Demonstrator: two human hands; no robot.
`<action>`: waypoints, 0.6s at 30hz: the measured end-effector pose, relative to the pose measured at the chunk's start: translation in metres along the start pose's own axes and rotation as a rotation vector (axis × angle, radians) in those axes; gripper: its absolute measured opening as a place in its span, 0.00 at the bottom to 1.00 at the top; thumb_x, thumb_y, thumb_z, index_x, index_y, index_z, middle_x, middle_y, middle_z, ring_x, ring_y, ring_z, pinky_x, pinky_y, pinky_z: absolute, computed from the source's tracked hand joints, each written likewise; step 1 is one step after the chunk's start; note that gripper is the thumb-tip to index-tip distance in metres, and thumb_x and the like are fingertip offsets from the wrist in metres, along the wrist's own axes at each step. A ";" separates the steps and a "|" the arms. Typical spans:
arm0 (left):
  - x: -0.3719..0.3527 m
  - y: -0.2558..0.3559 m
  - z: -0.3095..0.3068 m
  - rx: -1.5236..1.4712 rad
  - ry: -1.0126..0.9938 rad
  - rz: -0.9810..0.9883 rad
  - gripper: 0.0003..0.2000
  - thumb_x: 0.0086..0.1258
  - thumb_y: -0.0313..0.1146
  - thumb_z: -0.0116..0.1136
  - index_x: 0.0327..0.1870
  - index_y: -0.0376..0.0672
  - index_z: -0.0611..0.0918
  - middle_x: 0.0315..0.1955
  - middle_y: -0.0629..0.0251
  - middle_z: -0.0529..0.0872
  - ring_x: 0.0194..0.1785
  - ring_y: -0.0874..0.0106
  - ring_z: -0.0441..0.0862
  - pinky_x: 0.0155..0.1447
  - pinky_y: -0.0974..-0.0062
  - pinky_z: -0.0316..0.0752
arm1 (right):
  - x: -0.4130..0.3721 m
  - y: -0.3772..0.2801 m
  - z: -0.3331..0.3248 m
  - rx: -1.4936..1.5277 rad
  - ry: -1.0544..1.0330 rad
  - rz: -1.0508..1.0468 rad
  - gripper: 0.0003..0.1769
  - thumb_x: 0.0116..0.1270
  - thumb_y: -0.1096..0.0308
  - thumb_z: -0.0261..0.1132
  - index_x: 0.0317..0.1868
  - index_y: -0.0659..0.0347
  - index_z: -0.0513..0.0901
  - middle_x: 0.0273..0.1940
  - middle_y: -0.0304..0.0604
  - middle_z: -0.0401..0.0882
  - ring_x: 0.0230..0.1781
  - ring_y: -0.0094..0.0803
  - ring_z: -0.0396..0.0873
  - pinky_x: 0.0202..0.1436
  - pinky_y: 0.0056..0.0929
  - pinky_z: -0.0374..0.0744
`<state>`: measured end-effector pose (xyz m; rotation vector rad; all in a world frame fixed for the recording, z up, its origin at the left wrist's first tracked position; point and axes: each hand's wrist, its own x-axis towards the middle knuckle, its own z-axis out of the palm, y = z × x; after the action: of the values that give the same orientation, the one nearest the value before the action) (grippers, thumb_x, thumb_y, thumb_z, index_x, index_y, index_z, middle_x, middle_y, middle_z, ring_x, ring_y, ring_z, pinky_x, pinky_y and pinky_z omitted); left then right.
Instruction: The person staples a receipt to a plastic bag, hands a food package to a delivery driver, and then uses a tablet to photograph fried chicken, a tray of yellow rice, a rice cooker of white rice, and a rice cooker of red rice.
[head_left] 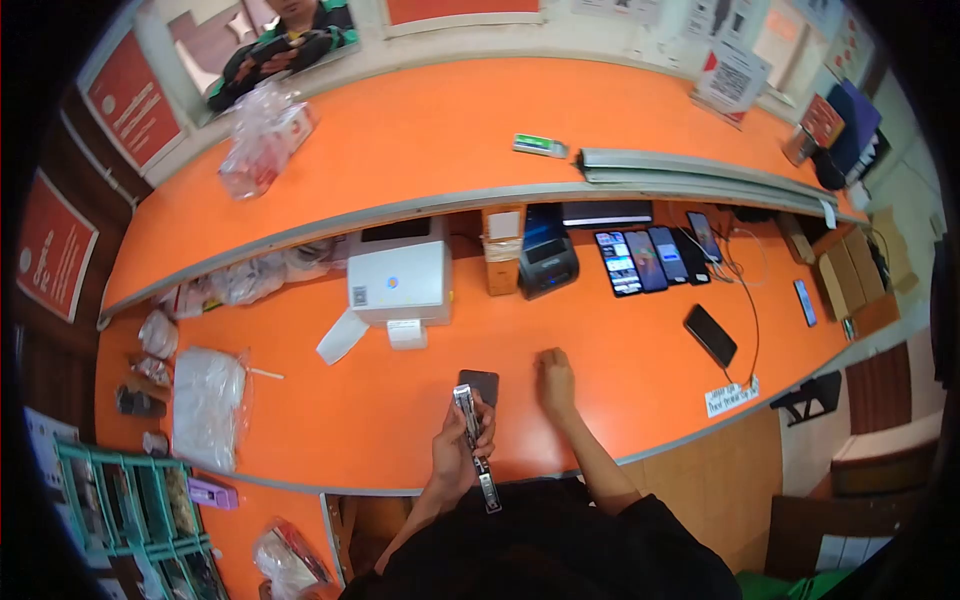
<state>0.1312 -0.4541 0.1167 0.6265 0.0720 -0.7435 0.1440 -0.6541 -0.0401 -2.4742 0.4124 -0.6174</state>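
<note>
The left hand (466, 435) grips a long silver-and-black metal tool, seemingly a stapler (474, 440), above the orange counter's near edge. Just beyond lies a dark rectangular phone (481, 386); to its right, the right hand (554, 381) rests loosely curled, holding nothing visible.

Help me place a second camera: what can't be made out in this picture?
In the head view:
Dark flat object: lower part, behind the left hand and metal object.
Right hand: palm, hidden behind the hand's own back.
White label: wording, too small and blurred.
Teal rack: lower end, cut off by the bottom edge.
</note>
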 end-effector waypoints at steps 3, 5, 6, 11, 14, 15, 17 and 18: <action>0.001 0.013 0.004 0.015 -0.038 0.060 0.14 0.72 0.47 0.37 0.46 0.46 0.66 0.30 0.68 0.66 0.25 0.82 0.61 0.23 0.91 0.58 | 0.005 -0.011 -0.013 0.379 0.043 0.200 0.07 0.52 0.81 0.60 0.34 0.67 0.77 0.33 0.50 0.76 0.32 0.40 0.77 0.34 0.32 0.76; 0.000 0.019 0.010 -0.004 -0.027 0.042 0.14 0.72 0.48 0.35 0.47 0.47 0.65 0.31 0.68 0.65 0.28 0.81 0.62 0.24 0.91 0.60 | 0.012 -0.034 -0.035 0.436 -0.043 0.254 0.08 0.53 0.83 0.60 0.35 0.68 0.78 0.31 0.47 0.77 0.28 0.32 0.78 0.32 0.26 0.76; 0.000 0.021 0.010 -0.010 -0.026 0.065 0.14 0.72 0.48 0.35 0.47 0.47 0.65 0.31 0.68 0.65 0.28 0.81 0.62 0.24 0.91 0.60 | 0.016 -0.042 -0.041 0.651 -0.072 0.329 0.09 0.54 0.83 0.60 0.38 0.69 0.77 0.32 0.45 0.77 0.29 0.29 0.78 0.32 0.24 0.76; -0.001 0.025 0.010 0.002 -0.054 0.027 0.15 0.72 0.49 0.33 0.48 0.49 0.65 0.32 0.69 0.66 0.31 0.81 0.64 0.26 0.90 0.61 | 0.037 -0.129 -0.110 1.153 -0.126 0.319 0.14 0.55 0.83 0.61 0.44 0.71 0.75 0.35 0.42 0.76 0.30 0.25 0.78 0.33 0.21 0.78; -0.007 0.028 0.016 0.027 0.012 -0.006 0.16 0.73 0.49 0.32 0.50 0.49 0.65 0.33 0.71 0.67 0.32 0.81 0.65 0.26 0.89 0.62 | 0.032 -0.166 -0.134 1.260 -0.289 0.172 0.17 0.55 0.85 0.60 0.48 0.72 0.73 0.37 0.44 0.76 0.30 0.26 0.78 0.33 0.22 0.78; -0.007 0.028 0.016 0.025 0.006 -0.002 0.16 0.73 0.49 0.32 0.50 0.49 0.65 0.33 0.71 0.67 0.32 0.81 0.65 0.26 0.89 0.62 | 0.027 -0.173 -0.136 1.314 -0.394 0.163 0.18 0.55 0.85 0.60 0.47 0.71 0.73 0.37 0.44 0.77 0.31 0.26 0.78 0.33 0.21 0.78; -0.010 0.028 0.014 0.061 0.043 0.011 0.16 0.72 0.49 0.33 0.51 0.51 0.65 0.33 0.73 0.67 0.33 0.81 0.67 0.28 0.85 0.64 | 0.021 -0.180 -0.134 1.363 -0.506 0.143 0.18 0.54 0.86 0.60 0.47 0.70 0.74 0.36 0.44 0.77 0.31 0.25 0.79 0.33 0.21 0.78; -0.011 0.028 0.013 0.058 0.042 0.021 0.16 0.72 0.49 0.33 0.51 0.51 0.65 0.33 0.73 0.67 0.33 0.81 0.67 0.28 0.85 0.64 | 0.020 -0.182 -0.132 1.184 -0.468 -0.021 0.18 0.53 0.86 0.60 0.47 0.69 0.75 0.36 0.44 0.78 0.32 0.25 0.79 0.34 0.20 0.78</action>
<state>0.1395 -0.4386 0.1447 0.6977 0.0826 -0.7142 0.1220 -0.5739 0.1698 -1.3921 -0.1590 -0.1544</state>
